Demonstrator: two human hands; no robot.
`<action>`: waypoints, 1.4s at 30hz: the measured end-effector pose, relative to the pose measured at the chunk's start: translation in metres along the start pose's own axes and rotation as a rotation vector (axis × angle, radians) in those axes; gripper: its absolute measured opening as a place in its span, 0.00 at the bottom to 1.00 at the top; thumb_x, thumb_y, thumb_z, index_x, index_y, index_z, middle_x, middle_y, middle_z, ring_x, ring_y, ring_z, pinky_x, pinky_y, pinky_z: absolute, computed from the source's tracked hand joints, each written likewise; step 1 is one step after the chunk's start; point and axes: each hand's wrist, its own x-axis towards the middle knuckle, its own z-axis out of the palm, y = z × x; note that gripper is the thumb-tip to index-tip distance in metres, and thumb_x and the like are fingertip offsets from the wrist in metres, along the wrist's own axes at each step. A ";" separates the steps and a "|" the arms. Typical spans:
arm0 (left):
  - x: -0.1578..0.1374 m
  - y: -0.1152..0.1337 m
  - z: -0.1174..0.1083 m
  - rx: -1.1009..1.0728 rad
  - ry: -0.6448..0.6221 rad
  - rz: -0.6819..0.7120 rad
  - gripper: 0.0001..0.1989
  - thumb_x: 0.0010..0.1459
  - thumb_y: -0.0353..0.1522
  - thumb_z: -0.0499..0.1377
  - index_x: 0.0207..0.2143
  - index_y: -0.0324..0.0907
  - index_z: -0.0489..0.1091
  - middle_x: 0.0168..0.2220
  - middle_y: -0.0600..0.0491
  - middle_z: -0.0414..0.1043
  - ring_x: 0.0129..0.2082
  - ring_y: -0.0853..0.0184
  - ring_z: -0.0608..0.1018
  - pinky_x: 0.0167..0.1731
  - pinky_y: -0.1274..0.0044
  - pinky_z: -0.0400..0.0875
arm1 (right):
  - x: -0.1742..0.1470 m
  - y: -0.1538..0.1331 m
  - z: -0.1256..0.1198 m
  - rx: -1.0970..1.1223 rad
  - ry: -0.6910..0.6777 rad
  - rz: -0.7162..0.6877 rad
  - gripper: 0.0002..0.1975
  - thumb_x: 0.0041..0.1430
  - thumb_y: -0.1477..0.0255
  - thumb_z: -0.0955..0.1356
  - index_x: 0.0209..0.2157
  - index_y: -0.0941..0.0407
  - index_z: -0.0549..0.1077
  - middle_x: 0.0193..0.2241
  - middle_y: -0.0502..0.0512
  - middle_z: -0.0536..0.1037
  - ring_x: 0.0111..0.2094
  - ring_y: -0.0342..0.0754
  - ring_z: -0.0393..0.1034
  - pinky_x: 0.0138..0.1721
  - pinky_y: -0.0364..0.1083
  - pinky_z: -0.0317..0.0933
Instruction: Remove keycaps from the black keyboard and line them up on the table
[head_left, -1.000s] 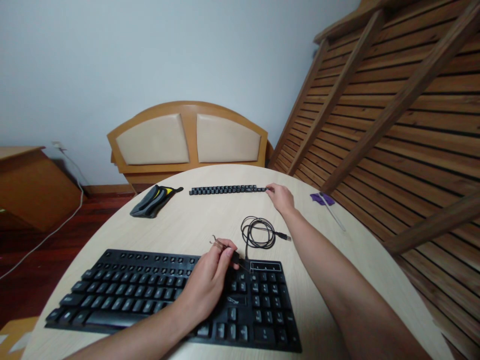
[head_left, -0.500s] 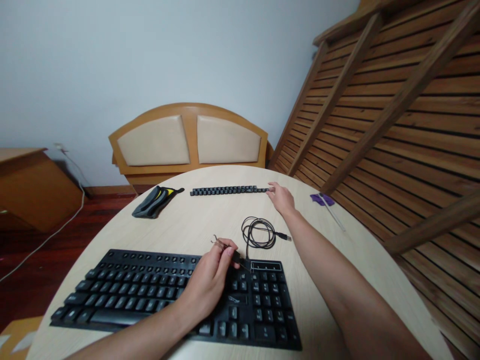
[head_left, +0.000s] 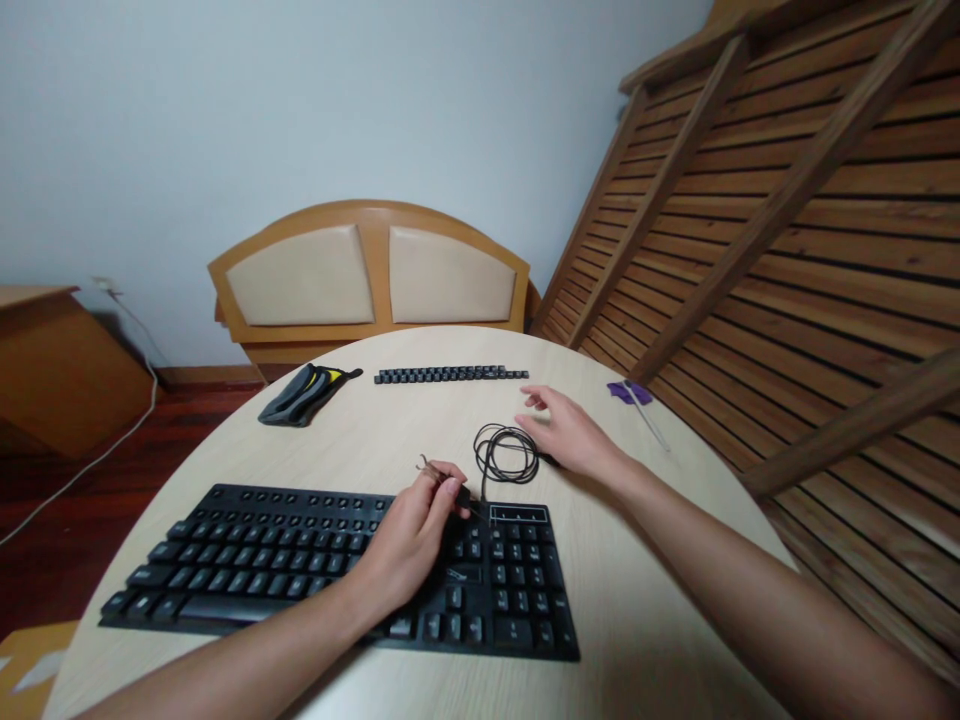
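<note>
My left hand (head_left: pixel 414 520) is closed on a wire keycap puller (head_left: pixel 427 468), whose thin hooked ends stick out past the fingers. It hovers over the upper right part of a black keyboard (head_left: pixel 322 590), hiding some keys. The keyboard's top two rows show bare switch sockets in place of caps. Beyond it, loose black keycaps (head_left: pixel 442 375) stand in tight rows at the back of the table. Fingers apart and holding nothing, my right hand (head_left: pixel 562 430) is above the table beside the coiled black cable (head_left: pixel 506 455), covering the cable's plug.
A grey and yellow folded pouch or glove (head_left: pixel 306 395) lies at the table's back left. At the right, a thin pale stick (head_left: pixel 649 418) rests on a purple cloth (head_left: pixel 626 392). A headboard (head_left: pixel 371 265) and a slatted wooden frame (head_left: pixel 787 250) stand behind the round table (head_left: pixel 637 560).
My right hand has left the right end of the keycap rows and drawn back toward the cable coil, its fingers now empty. My left hand keeps its grip over the keyboard.
</note>
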 end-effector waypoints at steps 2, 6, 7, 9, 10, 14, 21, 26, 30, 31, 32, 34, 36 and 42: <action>0.000 0.001 0.000 0.008 -0.002 0.008 0.13 0.67 0.39 0.46 0.42 0.42 0.65 0.35 0.53 0.71 0.34 0.65 0.76 0.42 0.71 0.68 | -0.029 -0.022 -0.010 0.080 -0.156 -0.093 0.21 0.63 0.58 0.65 0.54 0.53 0.68 0.51 0.59 0.72 0.53 0.53 0.66 0.56 0.53 0.58; 0.000 0.000 -0.001 0.032 0.007 0.021 0.12 0.67 0.38 0.46 0.43 0.41 0.65 0.33 0.54 0.71 0.33 0.65 0.76 0.42 0.71 0.68 | -0.075 -0.045 -0.020 0.165 -0.504 -0.166 0.39 0.54 0.52 0.70 0.63 0.52 0.59 0.59 0.60 0.64 0.60 0.58 0.57 0.60 0.57 0.54; 0.000 -0.001 -0.001 0.037 0.009 0.023 0.12 0.67 0.38 0.46 0.43 0.41 0.65 0.33 0.54 0.72 0.33 0.65 0.76 0.41 0.72 0.68 | -0.081 -0.047 -0.020 0.177 -0.556 -0.172 0.43 0.51 0.51 0.71 0.64 0.53 0.57 0.60 0.61 0.62 0.60 0.59 0.55 0.60 0.57 0.53; 0.000 -0.002 -0.001 0.048 0.012 0.029 0.12 0.67 0.38 0.47 0.43 0.41 0.65 0.34 0.53 0.72 0.33 0.65 0.76 0.41 0.72 0.68 | -0.088 -0.047 -0.016 0.195 -0.607 -0.187 0.48 0.47 0.52 0.74 0.65 0.54 0.55 0.61 0.62 0.60 0.61 0.60 0.53 0.61 0.58 0.52; 0.000 -0.002 -0.001 0.058 0.015 0.032 0.12 0.67 0.38 0.47 0.43 0.41 0.65 0.34 0.53 0.73 0.33 0.65 0.76 0.41 0.72 0.68 | -0.089 -0.047 -0.013 0.202 -0.616 -0.198 0.49 0.45 0.53 0.75 0.65 0.54 0.54 0.61 0.62 0.60 0.61 0.60 0.53 0.61 0.58 0.51; -0.003 0.002 -0.002 0.122 0.043 0.036 0.12 0.67 0.37 0.47 0.43 0.42 0.66 0.32 0.54 0.73 0.33 0.64 0.77 0.39 0.72 0.68 | -0.088 -0.048 -0.004 0.232 -0.596 -0.223 0.48 0.45 0.57 0.75 0.64 0.53 0.56 0.59 0.61 0.62 0.60 0.59 0.54 0.61 0.57 0.52; -0.011 0.012 -0.004 0.253 0.035 0.066 0.12 0.67 0.38 0.47 0.41 0.43 0.67 0.33 0.53 0.73 0.32 0.63 0.76 0.37 0.72 0.67 | -0.088 -0.060 0.005 0.241 -0.558 -0.248 0.46 0.44 0.55 0.75 0.61 0.57 0.59 0.56 0.61 0.65 0.58 0.58 0.55 0.60 0.55 0.53; -0.010 0.006 -0.003 0.311 0.003 0.058 0.13 0.67 0.38 0.44 0.38 0.43 0.65 0.31 0.53 0.71 0.30 0.63 0.75 0.35 0.72 0.65 | -0.087 -0.062 0.004 0.247 -0.524 -0.263 0.39 0.50 0.56 0.73 0.60 0.55 0.61 0.55 0.60 0.68 0.56 0.56 0.59 0.59 0.54 0.55; -0.009 0.005 -0.003 0.298 -0.021 0.058 0.13 0.68 0.38 0.43 0.39 0.43 0.64 0.28 0.55 0.69 0.28 0.64 0.74 0.33 0.73 0.65 | -0.086 -0.062 -0.001 0.215 -0.419 -0.296 0.19 0.58 0.65 0.70 0.50 0.53 0.70 0.52 0.55 0.73 0.55 0.52 0.62 0.58 0.52 0.56; -0.009 0.006 -0.002 0.299 -0.025 0.060 0.13 0.68 0.38 0.43 0.39 0.43 0.64 0.27 0.55 0.69 0.28 0.64 0.74 0.33 0.73 0.64 | -0.085 -0.061 -0.002 0.209 -0.398 -0.303 0.15 0.58 0.67 0.70 0.48 0.53 0.72 0.51 0.54 0.74 0.54 0.51 0.63 0.57 0.52 0.57; -0.009 0.006 -0.002 0.297 -0.031 0.062 0.13 0.68 0.38 0.43 0.39 0.43 0.64 0.27 0.55 0.69 0.28 0.64 0.74 0.32 0.73 0.64 | -0.085 -0.061 -0.002 0.205 -0.381 -0.306 0.13 0.58 0.68 0.70 0.45 0.53 0.73 0.50 0.54 0.75 0.53 0.51 0.64 0.57 0.52 0.58; -0.010 0.006 -0.002 0.288 -0.053 0.073 0.13 0.68 0.38 0.44 0.39 0.42 0.64 0.27 0.55 0.69 0.29 0.64 0.74 0.33 0.73 0.65 | -0.084 -0.060 -0.002 0.201 -0.350 -0.307 0.09 0.58 0.70 0.70 0.42 0.53 0.74 0.48 0.54 0.77 0.51 0.51 0.66 0.55 0.52 0.60; -0.010 0.005 -0.002 0.278 -0.079 0.090 0.13 0.68 0.38 0.44 0.38 0.42 0.65 0.29 0.54 0.70 0.29 0.65 0.74 0.34 0.73 0.65 | -0.084 -0.059 -0.002 0.193 -0.321 -0.308 0.07 0.58 0.72 0.70 0.40 0.54 0.76 0.46 0.54 0.78 0.49 0.50 0.67 0.53 0.52 0.62; -0.010 0.001 -0.002 0.266 -0.110 0.106 0.12 0.68 0.37 0.45 0.39 0.42 0.65 0.30 0.54 0.71 0.31 0.65 0.75 0.36 0.73 0.66 | -0.085 -0.059 0.000 0.171 -0.283 -0.314 0.08 0.57 0.72 0.71 0.40 0.54 0.77 0.44 0.54 0.79 0.48 0.50 0.69 0.51 0.51 0.63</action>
